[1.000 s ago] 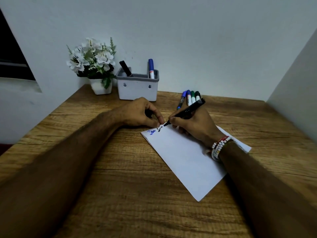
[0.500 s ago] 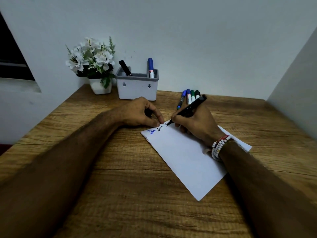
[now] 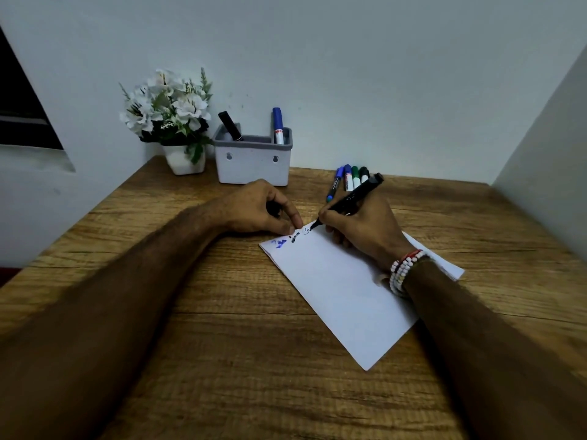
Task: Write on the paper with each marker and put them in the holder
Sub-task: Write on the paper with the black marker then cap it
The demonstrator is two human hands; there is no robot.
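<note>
Left hand (image 3: 263, 211) curled, fingertips pinning paper (image 3: 343, 290) on tabletop (image 3: 222, 328). Holder (image 3: 254, 163) has two markers in. Right hand (image 3: 362, 227) pinches black marker (image 3: 352, 198), tip on paper. Four loose markers (image 3: 349, 181) left, I'd judge.

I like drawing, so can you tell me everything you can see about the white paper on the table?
The paper is a plain white sheet, lying flat and askew on the wooden table. A second edge peeks out on its right side, so it may be folded or stacked. Near its far corner are a blue scribble and black marks. The left hand pins that corner with its fingertips, the right hand rests on it, and the black marker tip touches it.
</note>
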